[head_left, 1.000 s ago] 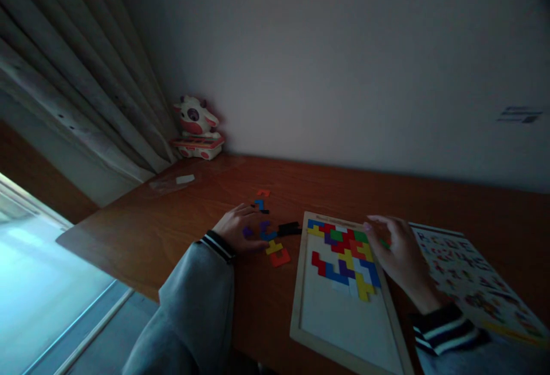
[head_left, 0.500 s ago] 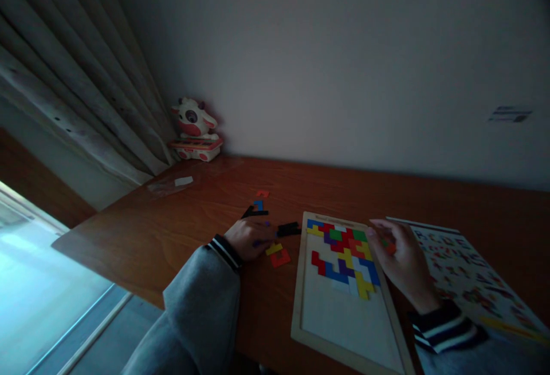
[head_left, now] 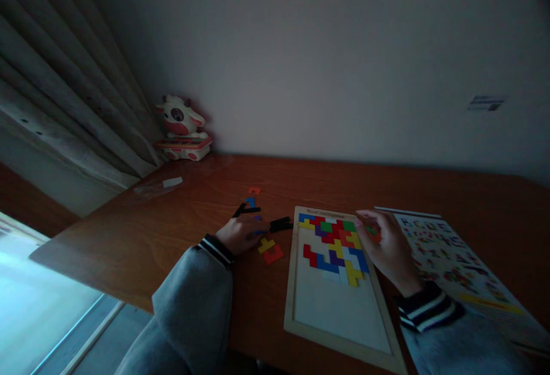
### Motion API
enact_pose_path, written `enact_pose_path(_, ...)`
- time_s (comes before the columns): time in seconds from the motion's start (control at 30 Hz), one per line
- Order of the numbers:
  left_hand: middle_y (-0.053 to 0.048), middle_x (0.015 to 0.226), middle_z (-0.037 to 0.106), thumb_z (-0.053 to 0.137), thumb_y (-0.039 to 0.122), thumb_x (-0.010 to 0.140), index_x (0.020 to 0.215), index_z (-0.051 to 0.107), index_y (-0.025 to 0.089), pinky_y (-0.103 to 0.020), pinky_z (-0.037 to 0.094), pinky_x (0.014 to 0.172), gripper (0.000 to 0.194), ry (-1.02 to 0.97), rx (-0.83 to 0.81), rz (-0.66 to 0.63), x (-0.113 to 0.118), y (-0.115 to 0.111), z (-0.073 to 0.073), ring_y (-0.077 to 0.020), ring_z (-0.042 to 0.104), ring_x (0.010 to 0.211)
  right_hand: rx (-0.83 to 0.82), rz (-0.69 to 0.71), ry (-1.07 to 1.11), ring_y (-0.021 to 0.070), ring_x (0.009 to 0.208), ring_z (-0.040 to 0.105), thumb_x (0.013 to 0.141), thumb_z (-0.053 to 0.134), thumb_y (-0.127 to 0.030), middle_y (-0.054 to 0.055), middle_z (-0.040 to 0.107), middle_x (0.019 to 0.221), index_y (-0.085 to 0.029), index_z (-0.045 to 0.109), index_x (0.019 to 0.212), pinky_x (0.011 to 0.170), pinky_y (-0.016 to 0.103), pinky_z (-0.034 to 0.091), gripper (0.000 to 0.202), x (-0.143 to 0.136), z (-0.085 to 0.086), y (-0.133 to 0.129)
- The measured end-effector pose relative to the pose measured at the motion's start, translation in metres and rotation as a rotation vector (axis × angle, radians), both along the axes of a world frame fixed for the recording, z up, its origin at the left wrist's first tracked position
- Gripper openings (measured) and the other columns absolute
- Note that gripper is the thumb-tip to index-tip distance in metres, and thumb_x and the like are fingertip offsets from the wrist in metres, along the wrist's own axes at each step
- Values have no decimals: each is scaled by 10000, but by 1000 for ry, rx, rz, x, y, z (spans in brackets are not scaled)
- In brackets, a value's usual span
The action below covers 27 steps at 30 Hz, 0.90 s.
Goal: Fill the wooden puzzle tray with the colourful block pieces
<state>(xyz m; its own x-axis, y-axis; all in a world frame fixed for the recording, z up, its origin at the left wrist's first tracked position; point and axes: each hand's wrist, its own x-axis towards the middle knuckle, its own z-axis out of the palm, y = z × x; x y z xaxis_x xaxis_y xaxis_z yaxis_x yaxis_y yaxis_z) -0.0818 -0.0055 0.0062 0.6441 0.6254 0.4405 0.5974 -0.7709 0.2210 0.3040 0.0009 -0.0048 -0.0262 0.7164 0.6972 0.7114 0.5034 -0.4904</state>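
My left hand (head_left: 241, 235) is over the loose puzzle pieces left of the board, fingers bent and partly hidden. A blue-purple piece (head_left: 260, 232) shows at its fingertips. Just in front lie a yellow piece (head_left: 266, 245) and an orange-red piece (head_left: 274, 254), touching each other. Black pieces (head_left: 281, 224) lie between that hand and the wooden puzzle board (head_left: 290, 300). Colourful interlocking pieces (head_left: 337, 256) fill part of the board's upper half. My right hand (head_left: 389, 252) rests at the board's right edge, thumb and fingers curved but apart. Orange and green bits (head_left: 373, 234) show in the gap.
A printed pattern sheet (head_left: 455, 260) lies right of the board. Blue (head_left: 250, 201) and orange (head_left: 254, 190) pieces lie farther back. A cow-shaped toy keyboard (head_left: 184, 134) stands in the far left corner, near clear plastic (head_left: 150, 189). The table's left edge slants beside a curtain (head_left: 77, 89).
The view has turned slightly right, so everything sits farther left in it. My left fingers have shifted among the pieces, and more of the yellow piece shows. My right hand stays by the board's edge.
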Motion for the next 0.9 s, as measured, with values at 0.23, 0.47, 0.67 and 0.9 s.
enact_pose_path(0.23,-44,1151,727,612,177,876,1206,652,213,-359,539,1013,334,25,1,23,-6,2,-6,-205,671,1111,-6,18,3,241,922,616,934,559,-382,75,606,1021,-238,585,1076,834,437,510,204,-3,5,-4)
enact_pose_path(0.47,-50,1121,736,612,255,933,1128,680,194,-364,525,1040,215,2,56,-50,-1,3,-3,-185,693,1053,-6,28,-7,238,916,613,935,558,-360,76,601,1023,-234,588,1081,819,430,514,195,-3,7,-6)
enact_pose_path(0.67,-44,1058,752,599,294,954,1093,702,204,-367,527,1034,195,21,11,-54,0,1,4,-171,720,964,7,29,-11,241,926,614,933,565,-346,69,600,1008,-239,591,1076,826,434,512,180,-3,7,-6)
enact_pose_path(0.9,-39,1084,748,652,318,917,1082,704,208,-336,549,997,205,9,-62,-19,1,0,5,-188,706,1022,14,27,-10,241,923,610,930,571,-345,69,598,999,-237,595,1066,819,431,513,175,-5,6,-5)
